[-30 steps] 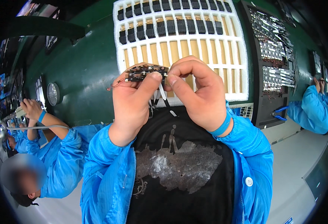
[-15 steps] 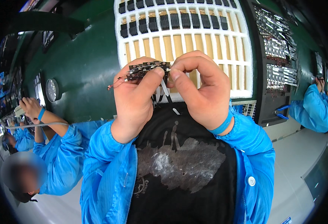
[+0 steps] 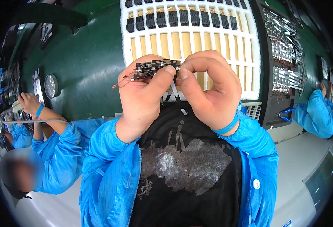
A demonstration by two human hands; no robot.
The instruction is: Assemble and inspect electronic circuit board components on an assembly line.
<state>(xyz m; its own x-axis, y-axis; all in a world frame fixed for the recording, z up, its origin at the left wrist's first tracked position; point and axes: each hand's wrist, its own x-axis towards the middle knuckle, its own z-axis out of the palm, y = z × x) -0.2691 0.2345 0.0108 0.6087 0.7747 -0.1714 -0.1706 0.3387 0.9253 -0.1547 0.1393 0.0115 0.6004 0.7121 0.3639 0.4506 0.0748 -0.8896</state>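
My left hand is closed around a bunch of small black circuit boards, its thumb pressed on top near their right end. Thin red and dark wires stick out at the left of the bunch, and grey-white flat strips hang below it. My right hand, with a blue band at the wrist, pinches with thumb and forefinger at the right end of the boards. What lies between those fingertips is too small and covered to make out.
Behind my hands lies a white foam tray with black parts in its far rows. To the right stands a dark tray of boards with strips, and blue-handled pliers. A round metal dish sits left. Co-workers sit on both sides.
Both hands and the boards sit slightly further right in the picture, and the foam tray has shifted a little with the view. The grip on the boards looks the same.
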